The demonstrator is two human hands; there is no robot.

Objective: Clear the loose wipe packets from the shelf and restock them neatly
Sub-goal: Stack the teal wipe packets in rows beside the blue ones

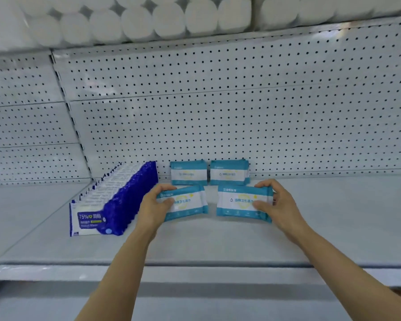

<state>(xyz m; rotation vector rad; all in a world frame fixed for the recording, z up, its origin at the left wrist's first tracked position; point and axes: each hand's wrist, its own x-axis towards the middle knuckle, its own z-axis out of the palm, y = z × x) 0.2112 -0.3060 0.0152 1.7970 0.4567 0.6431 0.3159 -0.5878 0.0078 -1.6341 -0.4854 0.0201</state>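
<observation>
two teal packets [185, 203] [241, 203] stand on the shelf [218, 242], each gripped by curled fingers of the left hand [154, 209] and right hand [277, 205].

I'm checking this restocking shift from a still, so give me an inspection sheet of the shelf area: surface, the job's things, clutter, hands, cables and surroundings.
Surface: pale grey metal shelf, mostly bare towards the right.
Job's things: two teal-and-white wipe packet stacks stand upright against the back; two more teal-and-white wipe packets, the left packet and the right packet, are held in front of them.
Clutter: nothing seen.
Hands: left hand grips the left packet; right hand grips the right packet.
Cables: nothing seen.
Surroundings: a front-to-back row of dark blue-and-white wipe packs at the left, white perforated back panel, white paper rolls on the shelf above.
</observation>
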